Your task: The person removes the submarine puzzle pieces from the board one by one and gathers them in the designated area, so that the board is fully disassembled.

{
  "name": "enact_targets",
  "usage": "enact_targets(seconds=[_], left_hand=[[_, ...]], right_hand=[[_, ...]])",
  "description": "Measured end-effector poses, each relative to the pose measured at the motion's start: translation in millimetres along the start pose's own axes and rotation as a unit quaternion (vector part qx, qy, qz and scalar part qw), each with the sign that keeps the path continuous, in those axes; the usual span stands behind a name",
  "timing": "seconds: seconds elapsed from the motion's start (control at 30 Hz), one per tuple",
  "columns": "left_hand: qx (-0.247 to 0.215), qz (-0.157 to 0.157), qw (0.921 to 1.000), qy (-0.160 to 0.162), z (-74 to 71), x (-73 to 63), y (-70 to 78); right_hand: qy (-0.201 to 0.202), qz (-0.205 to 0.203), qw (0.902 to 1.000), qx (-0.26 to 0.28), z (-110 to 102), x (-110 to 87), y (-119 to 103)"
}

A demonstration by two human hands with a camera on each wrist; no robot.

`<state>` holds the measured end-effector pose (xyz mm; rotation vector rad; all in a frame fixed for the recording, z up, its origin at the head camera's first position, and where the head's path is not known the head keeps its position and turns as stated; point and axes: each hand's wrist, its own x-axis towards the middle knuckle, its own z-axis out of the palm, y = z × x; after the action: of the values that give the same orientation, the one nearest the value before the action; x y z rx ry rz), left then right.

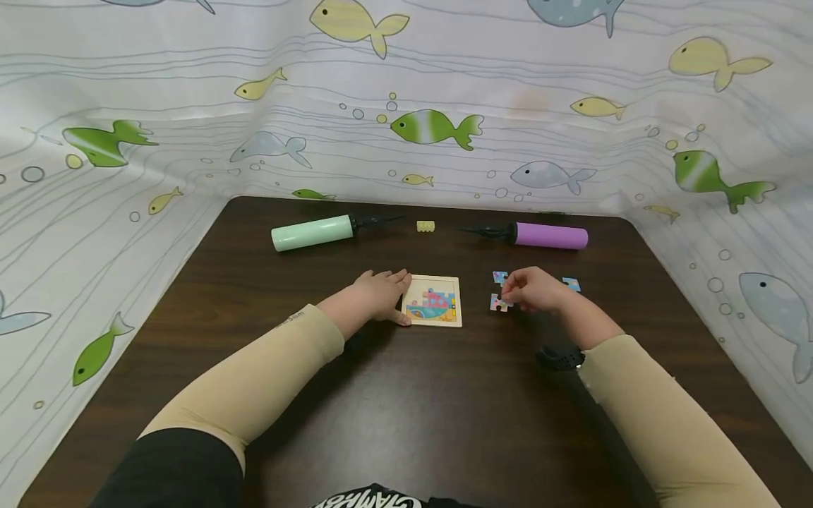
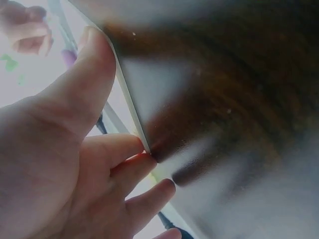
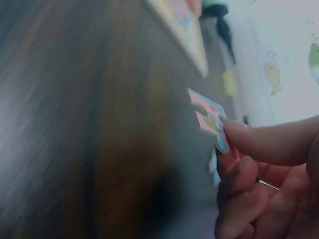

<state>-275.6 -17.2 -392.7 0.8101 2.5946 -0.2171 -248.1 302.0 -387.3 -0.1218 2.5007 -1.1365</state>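
A square wooden puzzle board (image 1: 434,323) lies mid-table, with joined colourful pieces (image 1: 438,305) in its lower and right part. My left hand (image 1: 379,295) rests along the board's left edge, thumb and fingers spread and touching the rim. To the right of the board, my right hand (image 1: 533,289) pinches a pink jigsaw piece (image 3: 212,117) between thumb and index finger. One loose piece (image 1: 500,276) lies just beyond those fingertips. Another blue piece (image 1: 571,283) lies to the right, behind the hand.
Farther back lie a mint-green hand pump (image 1: 312,233), a small yellow block (image 1: 425,226) and a purple hand pump (image 1: 551,236). A fish-patterned white curtain (image 1: 438,77) hangs around the back and sides of the dark wooden table (image 1: 406,409).
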Motion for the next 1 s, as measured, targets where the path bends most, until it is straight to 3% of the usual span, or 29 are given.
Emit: enact_targets(seconds=[0.23, 0.73, 1.0], left_hand=[[-0.001, -0.003, 1.0000, -0.008, 0.0, -2.6, -0.8], [-0.005, -0.002, 1.0000, -0.006, -0.1, -2.4, -0.7], [0.001, -0.001, 1.0000, -0.001, -1.2, -2.8, 1.8]], right_hand=[[0.031, 0.009, 0.9993, -0.020, 3.3, 5.1, 17.8], [0.031, 0.016, 0.9985, -0.041, 3.3, 7.3, 12.6], [0.057, -0.014, 0.9978, -0.032, 4.7, 10.3, 1.1]])
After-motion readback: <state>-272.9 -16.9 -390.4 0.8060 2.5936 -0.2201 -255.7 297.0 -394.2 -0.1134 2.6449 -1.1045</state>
